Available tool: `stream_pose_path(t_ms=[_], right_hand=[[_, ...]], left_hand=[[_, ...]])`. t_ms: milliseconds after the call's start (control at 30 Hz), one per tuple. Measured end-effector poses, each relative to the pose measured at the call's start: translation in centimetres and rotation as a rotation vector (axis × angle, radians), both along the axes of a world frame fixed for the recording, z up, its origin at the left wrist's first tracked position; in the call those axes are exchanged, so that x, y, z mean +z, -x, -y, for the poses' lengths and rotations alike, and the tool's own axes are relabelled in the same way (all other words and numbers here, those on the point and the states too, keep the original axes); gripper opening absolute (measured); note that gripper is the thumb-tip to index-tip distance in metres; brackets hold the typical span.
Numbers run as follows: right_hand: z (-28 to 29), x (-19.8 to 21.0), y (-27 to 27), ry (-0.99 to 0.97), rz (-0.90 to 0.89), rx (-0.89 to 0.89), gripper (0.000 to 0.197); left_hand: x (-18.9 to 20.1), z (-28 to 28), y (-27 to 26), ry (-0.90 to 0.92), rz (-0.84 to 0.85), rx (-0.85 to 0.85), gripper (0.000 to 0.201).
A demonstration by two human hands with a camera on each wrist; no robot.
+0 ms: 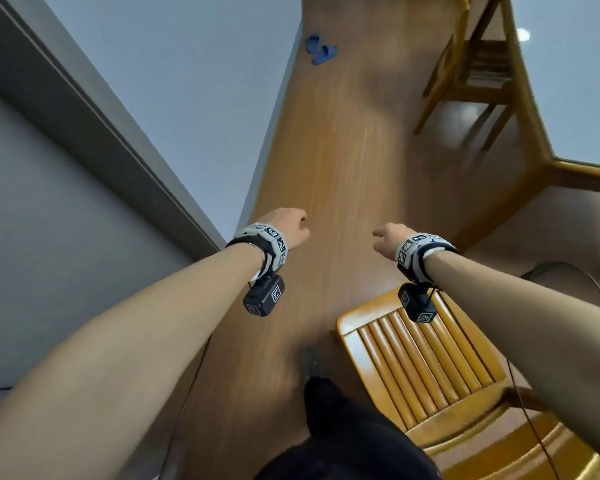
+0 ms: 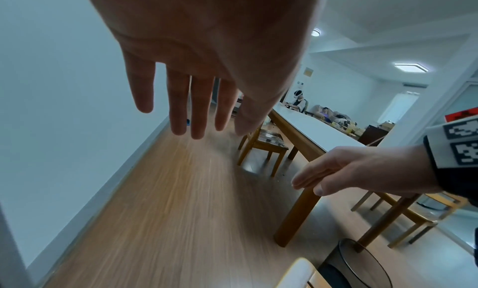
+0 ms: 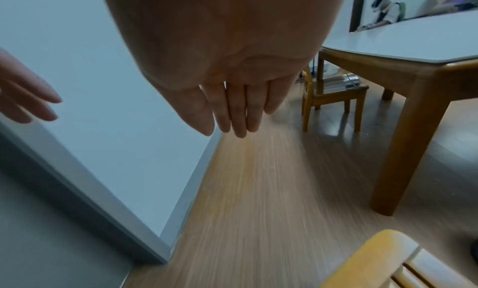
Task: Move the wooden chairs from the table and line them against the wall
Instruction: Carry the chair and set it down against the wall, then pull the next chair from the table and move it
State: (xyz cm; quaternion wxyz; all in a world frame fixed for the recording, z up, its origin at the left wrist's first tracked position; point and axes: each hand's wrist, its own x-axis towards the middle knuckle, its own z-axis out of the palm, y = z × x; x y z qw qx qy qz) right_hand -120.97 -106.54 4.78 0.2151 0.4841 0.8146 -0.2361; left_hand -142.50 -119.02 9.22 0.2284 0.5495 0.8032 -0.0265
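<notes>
Both hands hang empty over the streaky wood-grain plank floor (image 1: 343, 168), the left hand (image 2: 196, 53) with straight fingers spread, the right hand (image 3: 227, 67) with straight fingers pressed together. A glossy honey-yellow slatted wooden chair (image 1: 426, 362) stands at 5 o'clock below the right wrist. A darker slat-seated wooden chair (image 1: 471, 74) sits tucked at 1 o'clock under the smooth white wood-edged tabletop (image 3: 413, 40), opposite the pale matte wall (image 1: 187, 81) at 11 o'clock.

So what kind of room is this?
Probably an office meeting room: a long white-topped wooden table, slatted wooden chairs beside it, square ceiling lights, wood-look floor.
</notes>
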Motion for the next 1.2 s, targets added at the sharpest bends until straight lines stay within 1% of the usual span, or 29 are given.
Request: stream_pose_path(t_ms=[167,300,433,600,700,833,967,1067,1200], right_hand=[[-9.1,1.4,5.8,-0.029,-0.024,-0.050,0.051],[-16.4,2.3,9.4,-0.046,-0.030,-0.076,0.051],[-23.6,1.6,12.1,-0.037,-0.019,-0.143,0.051],[-33.6,0.3,15.0,-0.015,0.034,-0.226,0.051],[-40.0,1.4,16.6,-0.016,0.068,-0.297,0.048],[-49.0,3.9,18.7,-0.052,0.024,-0.406,0.050],[-56.2,5.2,19.9,-0.065,-0.025,-0.485,0.051],[-62.0,4.9,19.7,-0.049,-0.024,-0.533,0.052],[-71.3,2.9,18.9,-0.019,-0.002,-0.552,0.051]], left_hand=[[2.1,-11.1,6.0,-0.027,-0.024,-0.082,0.047],[2.5,-19.6,9.6,-0.044,-0.002,-0.134,0.048],[1.7,-28.4,13.0,-0.037,0.004,-0.200,0.049],[-0.2,-41.2,17.2,-0.020,-0.037,-0.327,0.047],[0.0,-49.8,19.1,-0.052,-0.020,-0.406,0.047],[1.0,-60.7,20.8,-0.087,-0.025,-0.503,0.045],[1.7,-69.9,20.8,-0.058,-0.027,-0.588,0.044],[1.9,-77.1,20.0,-0.065,-0.017,-0.629,0.044],[1.0,-87.1,19.2,-0.085,-0.014,-0.660,0.045]])
